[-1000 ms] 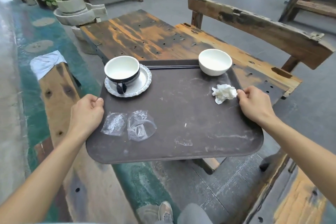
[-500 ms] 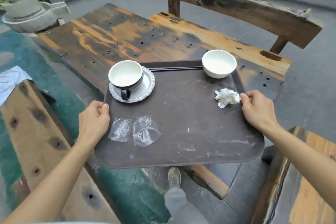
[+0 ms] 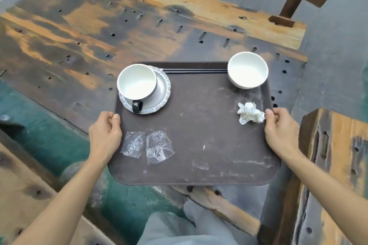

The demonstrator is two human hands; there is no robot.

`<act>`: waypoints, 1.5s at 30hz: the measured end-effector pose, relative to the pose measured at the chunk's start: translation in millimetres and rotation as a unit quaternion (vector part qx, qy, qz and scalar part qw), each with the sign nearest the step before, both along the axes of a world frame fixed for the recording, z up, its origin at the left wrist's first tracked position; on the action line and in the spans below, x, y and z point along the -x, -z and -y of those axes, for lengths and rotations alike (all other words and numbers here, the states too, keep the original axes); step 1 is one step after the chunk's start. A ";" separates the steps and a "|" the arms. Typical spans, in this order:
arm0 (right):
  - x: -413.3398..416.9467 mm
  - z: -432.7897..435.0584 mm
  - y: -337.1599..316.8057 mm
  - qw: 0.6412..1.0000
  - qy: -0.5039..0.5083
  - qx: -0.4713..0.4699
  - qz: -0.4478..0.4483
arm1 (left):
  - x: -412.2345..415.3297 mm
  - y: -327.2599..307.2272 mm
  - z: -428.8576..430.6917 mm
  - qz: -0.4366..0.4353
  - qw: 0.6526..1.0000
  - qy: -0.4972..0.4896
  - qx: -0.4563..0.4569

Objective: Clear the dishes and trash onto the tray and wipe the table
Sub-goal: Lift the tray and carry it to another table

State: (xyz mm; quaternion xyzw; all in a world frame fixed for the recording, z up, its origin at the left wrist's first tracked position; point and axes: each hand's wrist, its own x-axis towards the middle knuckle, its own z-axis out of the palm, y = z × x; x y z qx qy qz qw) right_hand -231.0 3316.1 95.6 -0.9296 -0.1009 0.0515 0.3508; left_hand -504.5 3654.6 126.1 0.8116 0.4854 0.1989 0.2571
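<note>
From the head camera, the left hand [image 3: 104,135] curls around the left edge of the dark brown tray [image 3: 199,125], thumb on top, and the right hand [image 3: 280,131] clasps the right edge likewise. A white cup [image 3: 137,82] on a saucer [image 3: 161,93] sits at the far left corner, a white bowl [image 3: 248,69] at the far right, crumpled tissue [image 3: 251,113] by the right edge, clear plastic wrappers [image 3: 148,145] near the left. The tray's far end lies over the worn wooden table [image 3: 99,32].

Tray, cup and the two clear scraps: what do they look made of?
Tray: likely matte brown plastic, scuffed whitish.
Cup: glossy white ceramic by its sheen, dark handle.
Clear scraps: thin crinkled plastic film, see-through with bright creases.
</note>
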 end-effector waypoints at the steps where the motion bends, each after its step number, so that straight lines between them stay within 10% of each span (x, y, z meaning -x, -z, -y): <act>1: -1.1 0.8 10.3 1.000 0.011 0.004 -0.001 | -8.3 9.0 -4.9 -0.004 1.000 0.008 0.001; 18: 20.3 -10.6 162.9 0.982 0.173 0.046 -0.055 | -109.1 166.4 -82.6 -0.130 0.973 0.188 0.026; 45: 25.4 -28.1 201.5 0.961 0.263 0.081 -0.038 | -142.4 227.1 -116.5 -0.126 0.967 0.212 0.069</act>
